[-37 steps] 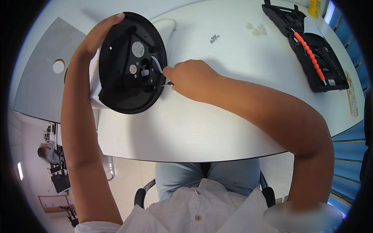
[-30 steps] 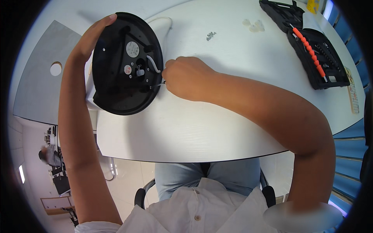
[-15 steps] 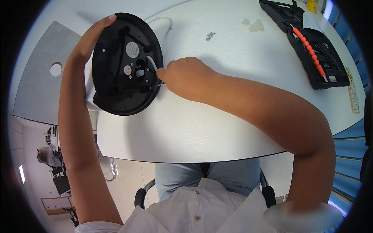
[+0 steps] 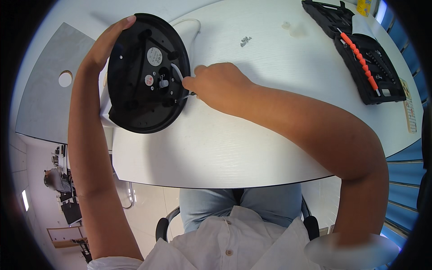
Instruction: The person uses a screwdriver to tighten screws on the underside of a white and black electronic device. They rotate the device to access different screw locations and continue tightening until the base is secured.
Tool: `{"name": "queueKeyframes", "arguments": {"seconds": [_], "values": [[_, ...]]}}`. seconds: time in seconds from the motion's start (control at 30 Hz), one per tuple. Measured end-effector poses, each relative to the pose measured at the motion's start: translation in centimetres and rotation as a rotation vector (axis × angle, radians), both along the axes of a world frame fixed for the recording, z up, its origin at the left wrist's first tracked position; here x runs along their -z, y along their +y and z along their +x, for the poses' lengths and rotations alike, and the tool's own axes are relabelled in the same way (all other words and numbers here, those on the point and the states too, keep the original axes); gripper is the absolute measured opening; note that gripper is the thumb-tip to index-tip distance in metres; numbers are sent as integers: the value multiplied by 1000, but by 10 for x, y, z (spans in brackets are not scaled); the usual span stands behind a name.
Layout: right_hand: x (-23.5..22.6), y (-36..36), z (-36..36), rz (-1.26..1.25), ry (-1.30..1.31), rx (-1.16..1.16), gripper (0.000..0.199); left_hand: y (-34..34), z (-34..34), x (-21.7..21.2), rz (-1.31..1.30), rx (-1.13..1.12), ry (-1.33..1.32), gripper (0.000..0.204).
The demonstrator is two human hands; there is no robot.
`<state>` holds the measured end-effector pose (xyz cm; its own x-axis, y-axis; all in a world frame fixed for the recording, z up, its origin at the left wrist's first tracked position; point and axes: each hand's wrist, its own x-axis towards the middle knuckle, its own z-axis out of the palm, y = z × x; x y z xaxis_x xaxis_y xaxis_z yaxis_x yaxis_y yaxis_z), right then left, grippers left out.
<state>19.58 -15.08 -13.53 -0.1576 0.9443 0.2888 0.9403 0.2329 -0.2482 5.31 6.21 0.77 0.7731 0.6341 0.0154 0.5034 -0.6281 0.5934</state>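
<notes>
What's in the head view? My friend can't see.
A person's left hand holds a round black base; the right hand holds a thin tool to it. Metal pieces and an open tool case lie on the white table.

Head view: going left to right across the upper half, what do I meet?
Grey board with a round hole, left hand, black round base, right hand, small pale pieces, open black tool case, narrow patterned strip.

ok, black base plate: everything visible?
Black base plate: rounded, plastic-looking, tipped up, underside showing, white body behind. Two pale round stickers, small screws, a recess with a white fitting, a white cord. Left hand grips its upper-left rim; a thin metal shaft in the right hand reaches over its right edge.
</notes>
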Motion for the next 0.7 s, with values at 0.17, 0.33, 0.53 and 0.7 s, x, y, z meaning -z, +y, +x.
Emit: {"name": "queueKeyframes", "arguments": {"seconds": [0.17,0.33,0.53,0.7], "values": [[-4,3,-3,-149,19,9,20,1,0,1,34,6,-8,68],[-2,5,-3,-156,28,27,19,3,0,-1,30,18,1,67],[0,2,-1,39,-29,21,17,0,0,-1,29,28,-2,65],[1,0,-3,75,-9,22,20,4,-1,0,53,42,-13,65]]}}
